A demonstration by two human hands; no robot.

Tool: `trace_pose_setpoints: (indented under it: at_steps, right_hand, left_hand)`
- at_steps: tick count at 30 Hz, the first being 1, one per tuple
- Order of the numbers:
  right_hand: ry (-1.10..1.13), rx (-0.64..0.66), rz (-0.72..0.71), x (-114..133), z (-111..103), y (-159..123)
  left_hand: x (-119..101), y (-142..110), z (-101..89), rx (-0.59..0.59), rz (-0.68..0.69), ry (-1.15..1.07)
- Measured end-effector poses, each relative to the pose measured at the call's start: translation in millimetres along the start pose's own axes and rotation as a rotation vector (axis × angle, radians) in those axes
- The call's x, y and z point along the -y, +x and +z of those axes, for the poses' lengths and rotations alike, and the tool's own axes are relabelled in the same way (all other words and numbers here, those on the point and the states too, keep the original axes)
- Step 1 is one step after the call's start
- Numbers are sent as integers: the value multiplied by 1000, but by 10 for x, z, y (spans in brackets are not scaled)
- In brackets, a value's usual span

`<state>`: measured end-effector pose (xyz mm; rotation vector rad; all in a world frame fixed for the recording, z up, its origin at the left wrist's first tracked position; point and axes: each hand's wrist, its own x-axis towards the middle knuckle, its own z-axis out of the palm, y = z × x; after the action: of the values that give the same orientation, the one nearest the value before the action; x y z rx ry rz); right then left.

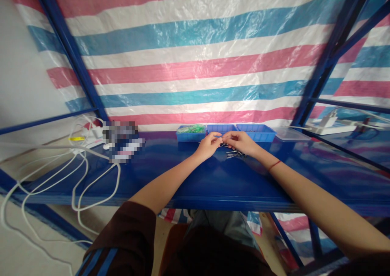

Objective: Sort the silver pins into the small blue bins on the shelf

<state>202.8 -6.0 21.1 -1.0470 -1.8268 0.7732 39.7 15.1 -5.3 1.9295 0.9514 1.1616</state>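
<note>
Above the blue table my left hand (209,144) and my right hand (242,142) meet at the fingertips, both closed in a pinch. What they hold between them is too small to name. Just beneath and beside my right hand lies a loose pile of thin, dark metal pieces (235,154), partly covered by the fingers. Behind the hands stand a blue bin with green items (191,135), a middle blue bin (221,128) partly hidden by my hands, and a right blue bin (260,135) whose contents are hard to see.
A clear plastic lid (292,134) lies right of the bins. White power strips rest at the left (91,137) and right (332,126). White cables (117,182) loop over the left front edge of the blue table (170,176). Blue posts frame both sides.
</note>
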Motion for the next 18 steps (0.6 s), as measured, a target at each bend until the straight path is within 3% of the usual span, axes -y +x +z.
trace_pose_setpoints:
  at_steps: [6, 9, 13, 18]
  right_hand:
    - [11, -43, -2, 27, -9, 0]
    - [11, -59, -1, 30, -10, -1]
    - [-6, -65, -2, 32, -14, -10]
    - [59, -20, 29, 30, -9, -26]
  left_hand:
    - [-49, -37, -25, 30, 21, 129]
    - [-68, -51, -30, -10, 36, 158]
    - [-54, -41, -22, -43, 58, 147]
    - [-9, -5, -11, 29, -12, 62]
